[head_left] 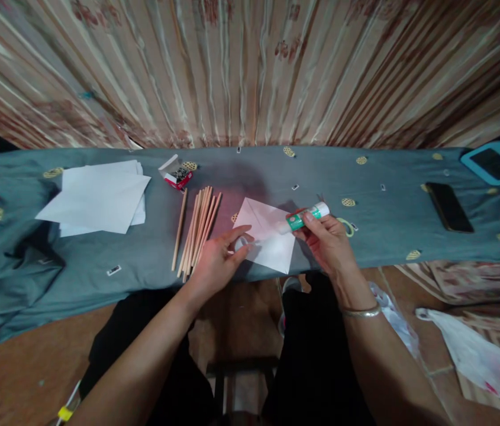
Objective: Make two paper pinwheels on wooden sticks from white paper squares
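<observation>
A glue stick point(307, 216) with a green and white label lies slanted in the right hand point(327, 239), pinched between the thumb and fingertips, its tip down on the right edge of a square white sheet of paper point(267, 234); the print on the label is too blurred to read. The sheet lies turned like a diamond on the near edge of a table covered with a grey-green cloth point(365, 207) dotted with yellow round patterns. The left hand point(218, 260) rests on the sheet's left side, fingers bent around a small pale cap-like thing whose grip cannot be told for certain. Just left of that hand lies a bundle of thin wooden sticks point(196, 228), fanned slightly, one stick lying a little apart. Behind the sticks stands a small open red and white box point(176, 174) holding dark bits, its lettering unreadable. Further left lies a stack of white paper point(99, 198). Well to the right a dark phone point(448, 207) lies face up, and beyond it a tablet in a blue case point(496, 163). A striped curtain point(250, 71) hangs behind the table.
</observation>
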Motion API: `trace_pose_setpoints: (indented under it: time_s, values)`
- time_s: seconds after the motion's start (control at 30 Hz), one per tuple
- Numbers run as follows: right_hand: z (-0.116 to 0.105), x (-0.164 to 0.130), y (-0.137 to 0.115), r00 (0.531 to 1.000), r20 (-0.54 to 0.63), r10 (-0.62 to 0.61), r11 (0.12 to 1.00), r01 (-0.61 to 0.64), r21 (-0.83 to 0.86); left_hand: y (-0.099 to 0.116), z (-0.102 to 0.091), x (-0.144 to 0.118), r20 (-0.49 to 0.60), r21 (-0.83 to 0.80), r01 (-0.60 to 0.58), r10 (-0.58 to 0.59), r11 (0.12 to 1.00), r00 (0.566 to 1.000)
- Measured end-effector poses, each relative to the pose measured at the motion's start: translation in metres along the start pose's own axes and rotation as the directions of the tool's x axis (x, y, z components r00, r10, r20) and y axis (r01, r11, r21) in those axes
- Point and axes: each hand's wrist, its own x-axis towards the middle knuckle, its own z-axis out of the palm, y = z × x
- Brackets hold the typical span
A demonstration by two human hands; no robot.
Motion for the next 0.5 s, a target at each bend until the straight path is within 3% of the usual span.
trace_pose_setpoints:
  time_s: [0.1, 0.23, 0.37, 0.5]
  values:
    - [-0.001, 0.004, 0.008, 0.998, 0.012, -0.066, 0.986, 0.067, -0.155, -0.005, 0.000, 0.004, -0.055, 0.213, -0.149, 0.164, 0.966, 0.985]
    - [0.002, 0.003, 0.020, 0.986, 0.123, -0.116, 0.933, 0.150, -0.326, -0.013, 0.012, 0.006, 0.068, 0.438, -0.325, 0.330, 0.838, 0.941]
    - [0.004, 0.003, 0.024, 0.977, 0.160, -0.140, 0.872, 0.198, -0.447, -0.014, 0.022, 0.009, 0.178, 0.566, -0.400, 0.367, 0.721, 0.913]
    - [0.003, 0.005, 0.024, 0.970, 0.159, -0.185, 0.848, 0.239, -0.473, -0.011, 0.025, 0.011, 0.217, 0.619, -0.400, 0.341, 0.676, 0.914]
